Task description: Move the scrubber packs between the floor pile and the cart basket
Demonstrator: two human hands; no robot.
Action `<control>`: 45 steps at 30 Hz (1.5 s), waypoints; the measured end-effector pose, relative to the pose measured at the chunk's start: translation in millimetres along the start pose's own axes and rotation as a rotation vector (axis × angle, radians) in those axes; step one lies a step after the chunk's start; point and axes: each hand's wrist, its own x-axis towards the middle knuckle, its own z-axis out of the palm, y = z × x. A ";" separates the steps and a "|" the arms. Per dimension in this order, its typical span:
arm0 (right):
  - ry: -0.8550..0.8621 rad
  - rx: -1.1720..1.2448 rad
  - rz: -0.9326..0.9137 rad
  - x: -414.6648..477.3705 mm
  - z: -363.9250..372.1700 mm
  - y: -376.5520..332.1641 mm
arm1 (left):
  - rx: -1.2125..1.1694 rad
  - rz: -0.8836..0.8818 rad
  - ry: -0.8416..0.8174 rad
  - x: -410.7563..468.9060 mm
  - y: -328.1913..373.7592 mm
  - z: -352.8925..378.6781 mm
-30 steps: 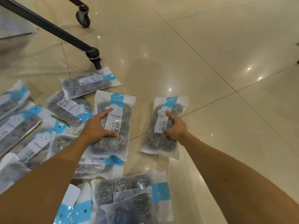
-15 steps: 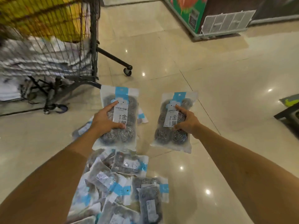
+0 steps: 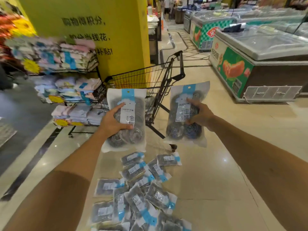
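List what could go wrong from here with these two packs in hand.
Left hand and right hand each pinch a slick pack, left pack and right pack, by the middle only; either might slip. The pile lies on the floor underfoot, a likely slipping hazard. The cart stands close ahead.

Frosted matt plastic packs point(image 3: 125, 120) hold coiled steel-wire scourers; the tiled floor point(image 3: 216, 164) is glossy, the cart point(image 3: 150, 77) wire metal.

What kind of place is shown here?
Most likely a supermarket: a wire shopping cart stands ahead, chest freezers line the aisle on the right, and racks of folded towels stand left.
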 end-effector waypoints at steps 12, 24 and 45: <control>-0.080 0.001 -0.227 -17.3 110.6 -131.6 | 0.016 0.022 0.268 -46.4 -30.2 -202.4; -0.061 0.201 -0.195 7.6 363.8 -270.3 | 0.072 0.041 0.200 -2.4 -174.4 -443.9; 0.129 0.155 -0.033 294.4 516.9 -336.1 | -0.140 0.155 -0.138 374.1 -305.1 -483.6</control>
